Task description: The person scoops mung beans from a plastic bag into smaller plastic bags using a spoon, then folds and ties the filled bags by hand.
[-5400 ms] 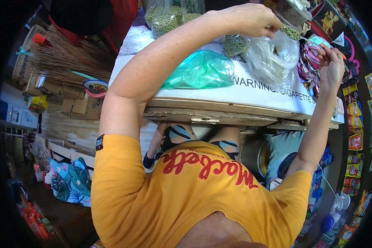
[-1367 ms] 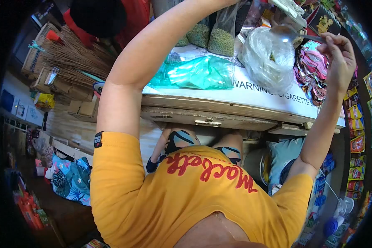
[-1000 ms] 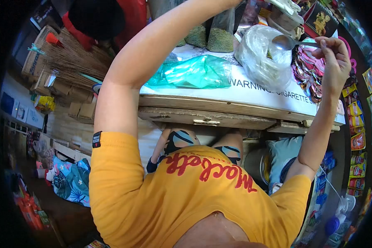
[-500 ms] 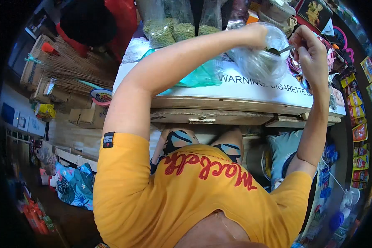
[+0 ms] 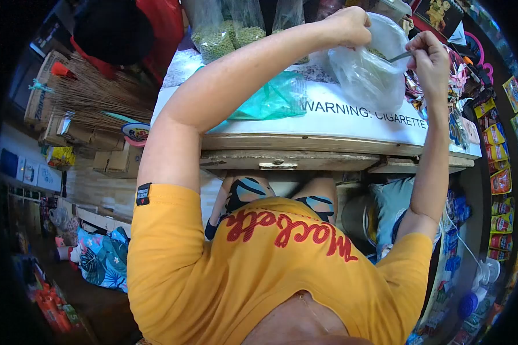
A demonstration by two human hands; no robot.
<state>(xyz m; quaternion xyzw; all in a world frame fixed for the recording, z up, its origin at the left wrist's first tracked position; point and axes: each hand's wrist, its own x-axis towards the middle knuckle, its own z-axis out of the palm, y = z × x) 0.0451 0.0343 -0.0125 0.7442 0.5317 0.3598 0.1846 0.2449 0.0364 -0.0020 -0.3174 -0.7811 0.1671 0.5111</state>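
Note:
A clear plastic bag (image 5: 367, 83) rests on the table with its mouth spread, and green beans that look like mung beans (image 5: 377, 53) show inside. My left hand (image 5: 352, 27) is closed on the bag's rim at its left side. Pinched in the fingers of my right hand (image 5: 430, 57) is a metal spoon (image 5: 399, 56), slanting down into the bag's mouth; its bowl is hidden there. Left of the bag, beneath my left forearm, lies a green plastic bag (image 5: 273, 99).
Clear bags of green beans (image 5: 213, 43) stand at the table's back. The white table (image 5: 339, 115) carries a printed cigarette warning and has a wooden drawer (image 5: 282, 162) in front. A person in a dark cap (image 5: 112, 31) is at upper left, near stick brooms (image 5: 98, 86). Sachets (image 5: 495, 135) hang at right.
My left hand has shifted up, and the bag's mouth is drawn wider. The spoon's bowl, visible at the mouth before, is now down inside the bag.

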